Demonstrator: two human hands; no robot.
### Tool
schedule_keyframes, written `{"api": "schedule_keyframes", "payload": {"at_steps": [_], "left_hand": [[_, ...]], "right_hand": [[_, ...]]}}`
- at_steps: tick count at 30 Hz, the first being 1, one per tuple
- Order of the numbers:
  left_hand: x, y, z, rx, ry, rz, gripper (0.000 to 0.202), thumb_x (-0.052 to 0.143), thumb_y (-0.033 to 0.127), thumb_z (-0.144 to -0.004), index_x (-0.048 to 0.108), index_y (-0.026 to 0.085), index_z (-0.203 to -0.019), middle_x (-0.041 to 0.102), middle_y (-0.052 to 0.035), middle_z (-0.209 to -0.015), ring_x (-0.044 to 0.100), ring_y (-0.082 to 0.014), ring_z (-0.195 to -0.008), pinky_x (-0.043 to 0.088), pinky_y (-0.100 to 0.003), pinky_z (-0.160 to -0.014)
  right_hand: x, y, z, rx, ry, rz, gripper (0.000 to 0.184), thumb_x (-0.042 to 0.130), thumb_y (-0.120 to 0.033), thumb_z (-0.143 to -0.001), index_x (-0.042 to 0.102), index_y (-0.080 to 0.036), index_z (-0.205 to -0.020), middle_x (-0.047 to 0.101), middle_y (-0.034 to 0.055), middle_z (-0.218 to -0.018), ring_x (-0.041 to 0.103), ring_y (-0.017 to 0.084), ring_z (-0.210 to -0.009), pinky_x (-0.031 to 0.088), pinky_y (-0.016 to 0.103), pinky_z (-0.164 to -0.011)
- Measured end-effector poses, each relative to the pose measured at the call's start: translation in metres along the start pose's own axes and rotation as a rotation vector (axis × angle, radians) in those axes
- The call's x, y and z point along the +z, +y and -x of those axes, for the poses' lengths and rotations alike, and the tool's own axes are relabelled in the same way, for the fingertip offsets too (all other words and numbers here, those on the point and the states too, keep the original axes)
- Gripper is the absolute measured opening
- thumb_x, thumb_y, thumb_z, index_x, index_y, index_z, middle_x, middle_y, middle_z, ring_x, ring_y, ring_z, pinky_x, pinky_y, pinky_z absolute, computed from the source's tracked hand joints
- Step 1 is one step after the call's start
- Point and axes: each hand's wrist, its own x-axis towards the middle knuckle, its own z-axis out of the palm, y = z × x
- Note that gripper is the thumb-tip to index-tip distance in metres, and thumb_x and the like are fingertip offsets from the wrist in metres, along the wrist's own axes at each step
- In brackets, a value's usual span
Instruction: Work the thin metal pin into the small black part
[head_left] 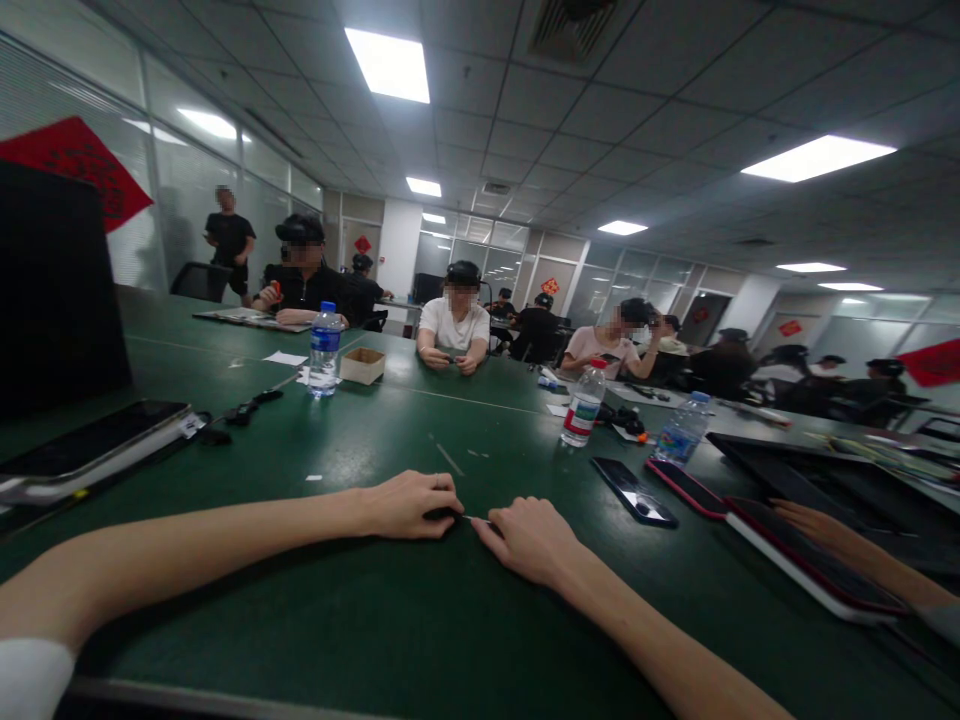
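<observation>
Both my forearms lie on the green table (420,620). My left hand (409,503) rests knuckles up with its fingers curled closed. My right hand (529,535) is beside it, fingers bent and pinched toward the left hand. Between the two hands a thin, light, pin-like object (475,518) shows; both hands seem to grip its ends, though it is too small to name.
Two phones (634,490) (690,487) lie right of my hands, near a red-edged tablet (810,565) under another person's hand (814,520). A tablet (86,445) and cable lie left. Water bottles (324,350) (583,403) (682,428) and a cardboard box (363,365) stand farther back. Several people sit around the table.
</observation>
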Motion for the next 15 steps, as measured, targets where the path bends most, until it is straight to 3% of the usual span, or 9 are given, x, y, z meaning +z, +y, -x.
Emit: {"api": "schedule_keyframes", "payload": {"at_steps": [15], "left_hand": [[0.0012, -0.0015, -0.0001, 0.01, 0.009, 0.023, 0.028, 0.054, 0.03, -0.088, 0.058, 0.022, -0.114, 0.058, -0.0055, -0.108, 0.062, -0.0143, -0.082, 0.049, -0.023, -0.071]], "right_hand": [[-0.0011, -0.001, 0.0008, 0.019, -0.015, 0.004, 0.073, 0.012, -0.057, -0.097, 0.072, -0.017, -0.089, 0.071, 0.0126, -0.084, 0.066, 0.021, -0.074, 0.045, 0.03, -0.068]]}}
